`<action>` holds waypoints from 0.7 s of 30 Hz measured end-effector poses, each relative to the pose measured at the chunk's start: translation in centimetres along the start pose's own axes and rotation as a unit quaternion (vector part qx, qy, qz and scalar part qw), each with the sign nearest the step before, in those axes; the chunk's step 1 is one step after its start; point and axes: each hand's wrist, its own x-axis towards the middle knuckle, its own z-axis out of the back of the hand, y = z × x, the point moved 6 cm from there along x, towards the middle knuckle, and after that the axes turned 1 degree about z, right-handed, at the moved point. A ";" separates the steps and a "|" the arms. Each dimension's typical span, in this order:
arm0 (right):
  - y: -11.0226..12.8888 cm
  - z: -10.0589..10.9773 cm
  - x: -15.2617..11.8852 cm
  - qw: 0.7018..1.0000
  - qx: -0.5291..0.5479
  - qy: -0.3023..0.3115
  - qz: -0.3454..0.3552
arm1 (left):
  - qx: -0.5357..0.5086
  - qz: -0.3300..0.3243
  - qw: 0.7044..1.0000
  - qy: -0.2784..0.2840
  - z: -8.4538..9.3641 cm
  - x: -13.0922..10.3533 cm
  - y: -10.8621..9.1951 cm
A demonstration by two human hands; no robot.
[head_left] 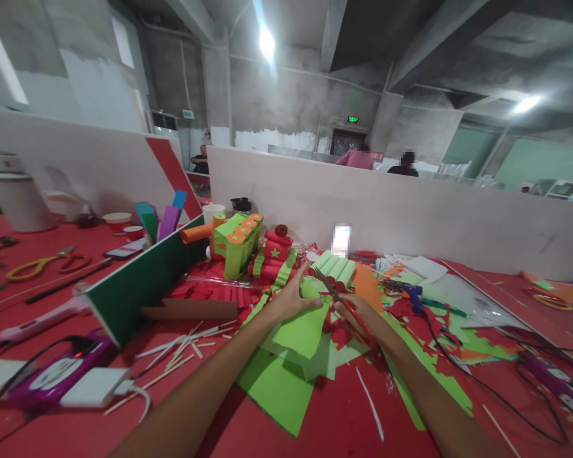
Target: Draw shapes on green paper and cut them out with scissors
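My left hand (293,298) grips a lime-green sheet of paper (304,332) by its upper part, with the sheet hanging down towards me. My right hand (363,312) is closed round the red handles of a pair of scissors (328,284). The blades point up and left, close beside the paper and my left thumb; whether they touch the paper I cannot tell. Just beyond the hands lie light-green paper rolls (346,272) with red ends. Under the held sheet, more green paper (279,388) is spread on the red table (344,420).
Decorated green and red paper models (239,245) stand back left, beside a dark green board (143,280). Thin wooden sticks (176,356) lie left. Paper scraps, a blue glue gun (413,296) and its cable are at right. A lit phone (341,240) leans against the white partition (410,210).
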 end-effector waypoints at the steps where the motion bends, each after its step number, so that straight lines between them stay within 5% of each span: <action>1: 0.1 0.0 -0.1 1.000 0.007 -0.002 -0.002 | -0.004 0.007 1.000 0.014 -0.2 -0.1 0.0; 12: 1.7 -0.9 -0.1 0.992 0.105 0.060 0.022 | -0.014 0.015 0.992 0.124 -2.2 -0.8 0.8; 21: 0.8 0.8 0.3 0.987 0.149 -0.059 0.013 | 0.015 0.066 0.994 0.080 -0.8 -0.3 1.9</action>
